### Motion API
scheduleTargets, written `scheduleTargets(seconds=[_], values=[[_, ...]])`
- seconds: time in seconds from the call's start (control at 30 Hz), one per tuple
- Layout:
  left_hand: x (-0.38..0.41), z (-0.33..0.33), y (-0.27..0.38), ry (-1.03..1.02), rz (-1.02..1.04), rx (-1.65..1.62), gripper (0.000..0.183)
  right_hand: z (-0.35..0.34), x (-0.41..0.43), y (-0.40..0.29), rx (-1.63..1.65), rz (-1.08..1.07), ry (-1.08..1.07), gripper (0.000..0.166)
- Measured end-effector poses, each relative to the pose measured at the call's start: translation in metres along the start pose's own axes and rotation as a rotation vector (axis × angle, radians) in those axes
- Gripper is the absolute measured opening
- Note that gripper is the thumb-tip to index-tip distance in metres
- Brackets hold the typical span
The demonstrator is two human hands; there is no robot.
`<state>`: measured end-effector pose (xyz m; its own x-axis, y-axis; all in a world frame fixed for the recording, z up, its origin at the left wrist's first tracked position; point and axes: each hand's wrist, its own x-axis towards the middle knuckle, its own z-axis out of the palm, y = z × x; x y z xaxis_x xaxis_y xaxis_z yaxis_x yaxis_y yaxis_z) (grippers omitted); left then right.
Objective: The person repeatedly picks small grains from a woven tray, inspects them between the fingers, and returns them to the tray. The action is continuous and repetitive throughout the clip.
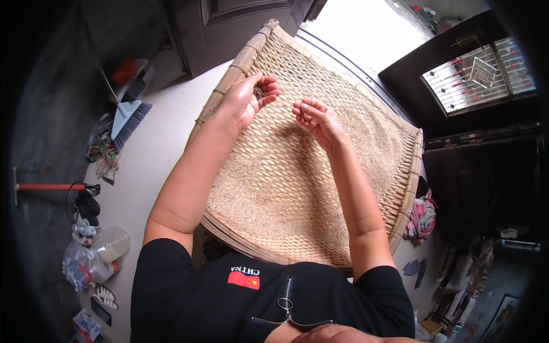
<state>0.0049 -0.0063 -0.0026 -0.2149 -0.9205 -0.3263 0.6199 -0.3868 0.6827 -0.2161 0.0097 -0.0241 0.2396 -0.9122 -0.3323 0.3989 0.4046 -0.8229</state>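
A large woven tray [279,158] with a bound bamboo or wooden rim lies before me, and pale grain or husks [244,206] are spread over its weave, thicker along the near left and the right side. Above the tray's upper left part is my left hand [248,96], fingers curled and apart, near the rim. A darker patch shows just behind its fingers. My right hand [317,118] hovers over the upper middle, thumb and fingertips drawn together; whether something small is pinched there cannot be told. A shadow falls across the weave below it.
A broom [128,120] leans at the left, above a tangle of cords [104,156]. A red-handled pump [51,187] and plastic bottles [109,244] are further down. Bunched cloth [422,216] lies right of the tray. An open door [467,73] stands at the upper right.
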Motion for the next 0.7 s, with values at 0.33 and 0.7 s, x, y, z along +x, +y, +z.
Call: scheduleTargets(seconds=[0.33,0.7], values=[[0.001,0.0,-0.001,-0.004,0.002,0.008,0.032,0.005,-0.004,0.002,0.013,0.018,-0.044,0.028],[0.001,0.001,0.004,0.004,0.011,-0.002,0.031,0.005,0.003,0.013,-1.174,-0.766,0.274,0.007]])
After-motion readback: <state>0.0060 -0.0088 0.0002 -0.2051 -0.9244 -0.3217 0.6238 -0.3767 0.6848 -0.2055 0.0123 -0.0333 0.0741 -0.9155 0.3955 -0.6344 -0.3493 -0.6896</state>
